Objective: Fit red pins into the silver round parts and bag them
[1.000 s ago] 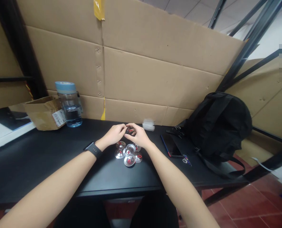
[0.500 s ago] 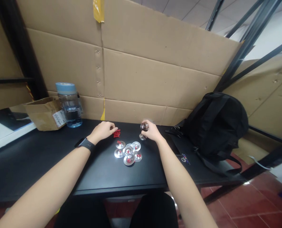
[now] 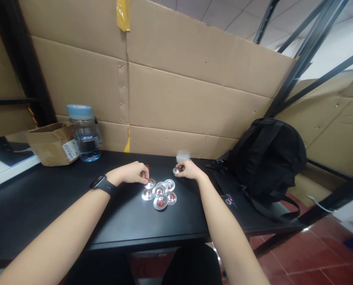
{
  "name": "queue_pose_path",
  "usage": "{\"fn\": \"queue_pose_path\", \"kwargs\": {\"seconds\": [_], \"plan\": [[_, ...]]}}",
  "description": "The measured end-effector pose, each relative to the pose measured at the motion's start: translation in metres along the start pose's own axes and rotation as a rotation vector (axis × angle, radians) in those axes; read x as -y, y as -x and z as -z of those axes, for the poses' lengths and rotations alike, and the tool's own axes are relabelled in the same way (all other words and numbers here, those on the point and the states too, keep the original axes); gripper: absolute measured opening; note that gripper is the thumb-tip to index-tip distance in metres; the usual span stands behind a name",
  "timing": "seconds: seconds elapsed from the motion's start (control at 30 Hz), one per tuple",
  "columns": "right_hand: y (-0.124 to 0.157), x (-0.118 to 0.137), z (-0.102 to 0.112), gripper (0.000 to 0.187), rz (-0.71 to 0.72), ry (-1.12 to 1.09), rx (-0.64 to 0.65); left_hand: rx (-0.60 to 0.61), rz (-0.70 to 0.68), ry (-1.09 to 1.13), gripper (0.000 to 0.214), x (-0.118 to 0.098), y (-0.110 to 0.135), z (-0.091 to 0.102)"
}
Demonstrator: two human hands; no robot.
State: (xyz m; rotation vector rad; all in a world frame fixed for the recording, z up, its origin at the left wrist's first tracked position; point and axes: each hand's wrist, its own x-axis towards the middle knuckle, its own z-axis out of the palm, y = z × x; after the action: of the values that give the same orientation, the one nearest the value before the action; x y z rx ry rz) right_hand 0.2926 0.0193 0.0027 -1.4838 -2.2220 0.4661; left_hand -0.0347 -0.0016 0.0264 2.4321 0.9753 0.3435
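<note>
Several small silver metal discs with red centres lie in a cluster on the black table. My left hand, a black watch on its wrist, rests at the cluster's back left with fingers curled, its fingertips at one disc and a small red piece. My right hand sits just behind and right of the cluster, fingers pinched on a single silver disc on the table.
A water bottle with a blue lid and an open cardboard box stand at the back left. A black backpack fills the right end of the table. Cardboard sheets wall the back.
My hands were together above the discs, then parted. The right hand carried one disc to the right and lowered it to the table. The left hand dropped toward the red pieces and the cluster.
</note>
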Motion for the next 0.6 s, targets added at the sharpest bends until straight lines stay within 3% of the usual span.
{"fn": "queue_pose_path", "kwargs": {"seconds": [0.17,0.27,0.4,0.6], "plan": [[0.001,-0.004,0.001,0.049,-0.038,0.006,0.047,-0.071,-0.055,0.004,0.010,-0.002,-0.002,-0.002],[0.002,0.003,0.001,0.051,0.002,-0.005,-0.009,-0.146,-0.054,-0.032,0.012,-0.004,-0.003,-0.002],[0.002,0.030,-0.007,0.045,0.190,-0.123,-0.081,-0.337,-0.077,-0.033,0.020,-0.009,-0.006,-0.004],[0.003,0.074,-0.032,0.032,0.435,-0.185,-0.122,-0.447,-0.163,0.005,0.016,-0.014,-0.011,-0.010]]}}
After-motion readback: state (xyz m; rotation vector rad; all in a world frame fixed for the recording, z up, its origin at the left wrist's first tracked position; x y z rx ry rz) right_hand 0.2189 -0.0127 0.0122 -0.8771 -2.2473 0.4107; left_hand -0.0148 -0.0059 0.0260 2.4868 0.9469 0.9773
